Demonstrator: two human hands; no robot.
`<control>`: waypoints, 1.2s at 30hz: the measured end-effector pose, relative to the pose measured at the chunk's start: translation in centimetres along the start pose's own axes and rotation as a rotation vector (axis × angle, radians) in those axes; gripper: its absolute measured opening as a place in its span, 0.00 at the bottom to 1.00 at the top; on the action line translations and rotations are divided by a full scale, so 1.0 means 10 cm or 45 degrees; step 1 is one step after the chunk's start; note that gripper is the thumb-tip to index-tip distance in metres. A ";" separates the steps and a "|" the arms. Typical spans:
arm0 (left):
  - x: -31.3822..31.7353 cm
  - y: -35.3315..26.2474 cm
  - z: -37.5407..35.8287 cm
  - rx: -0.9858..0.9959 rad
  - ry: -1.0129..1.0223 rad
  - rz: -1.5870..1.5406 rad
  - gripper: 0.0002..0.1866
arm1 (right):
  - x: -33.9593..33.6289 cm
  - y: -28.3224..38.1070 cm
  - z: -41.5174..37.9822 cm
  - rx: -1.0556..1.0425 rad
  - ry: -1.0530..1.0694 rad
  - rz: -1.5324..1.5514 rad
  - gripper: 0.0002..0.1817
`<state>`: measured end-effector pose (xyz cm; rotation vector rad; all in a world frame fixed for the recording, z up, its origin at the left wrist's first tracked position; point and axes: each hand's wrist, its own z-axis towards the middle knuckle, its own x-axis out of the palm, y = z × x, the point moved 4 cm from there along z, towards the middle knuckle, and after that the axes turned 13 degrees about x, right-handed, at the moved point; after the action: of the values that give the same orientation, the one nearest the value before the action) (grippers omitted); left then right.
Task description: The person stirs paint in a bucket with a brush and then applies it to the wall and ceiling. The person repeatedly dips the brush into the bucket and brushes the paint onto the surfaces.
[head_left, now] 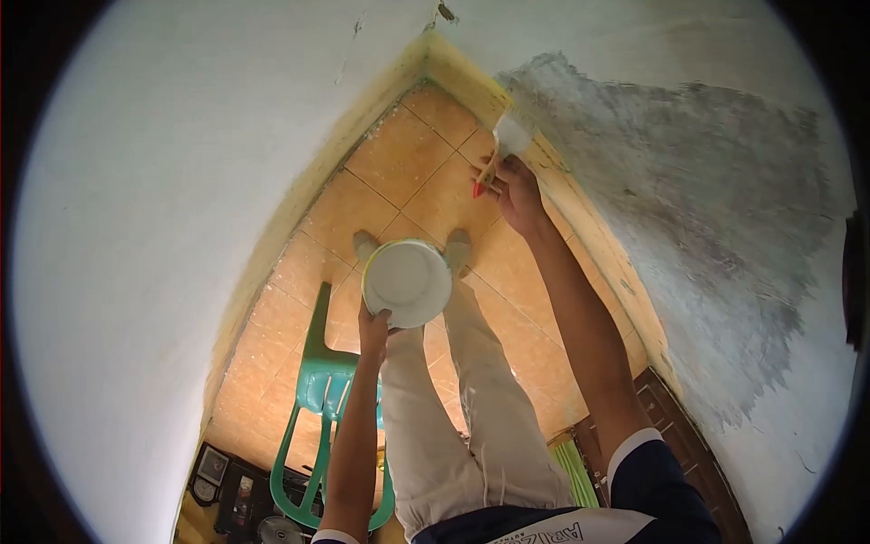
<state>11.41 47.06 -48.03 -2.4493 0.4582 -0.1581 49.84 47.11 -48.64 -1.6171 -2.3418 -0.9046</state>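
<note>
My left hand (374, 331) grips the near rim of a round tub of white paint (408, 283), held in front of my legs with the thumb over its edge. My right hand (518, 192) is stretched forward, its fingers closed around the handle of a wide paintbrush (513, 134) with a red handle end. The brush's pale head overlaps the lower edge of the right wall (761, 136), close to the corner. A rough grey patch (671, 190) with streaky edges spreads over that wall beside the brush.
A green plastic chair (317, 381) stands to my left. The pale left wall (154, 199) meets the right one ahead, with a yellowish band (299, 195) along the bottom. Orange floor tiles (381, 163) lie underfoot. A fan (279, 530) and a brown door (666, 417) are behind.
</note>
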 end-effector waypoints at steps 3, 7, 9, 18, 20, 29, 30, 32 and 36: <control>0.12 0.01 0.19 0.005 0.001 -0.011 0.36 | -0.04 0.04 0.47 -0.035 -0.078 0.040 0.12; 0.20 -0.01 0.40 0.010 0.063 -0.020 0.37 | -0.08 0.08 0.90 -0.034 -0.100 0.131 0.12; 0.22 0.00 0.47 -0.005 0.106 -0.041 0.37 | -0.07 0.09 1.03 -0.035 -0.102 0.128 0.11; 0.08 -0.08 0.53 -0.028 0.107 0.005 0.34 | 0.15 0.21 1.05 -0.148 -0.193 0.153 0.08; 0.04 -0.05 0.53 -0.032 0.095 0.004 0.34 | 0.26 0.29 0.87 -0.187 -0.199 0.201 0.08; 0.02 -0.04 0.49 -0.035 0.072 -0.023 0.37 | 0.94 0.51 -0.29 -0.628 -0.158 0.152 0.13; 0.02 -0.05 0.50 -0.031 0.069 -0.020 0.37 | 0.96 0.52 -0.33 -0.682 -0.180 0.090 0.12; 0.04 -0.04 0.51 -0.030 0.074 -0.035 0.36 | 0.95 0.53 -0.31 -0.734 -0.200 0.028 0.11; 0.09 -0.08 0.52 -0.010 0.131 -0.067 0.35 | 0.65 0.41 0.22 -0.730 -0.319 0.003 0.15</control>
<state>13.66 50.29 -51.60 -2.4703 0.4394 -0.3062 51.27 54.48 -45.87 -2.0346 -2.3677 -1.5654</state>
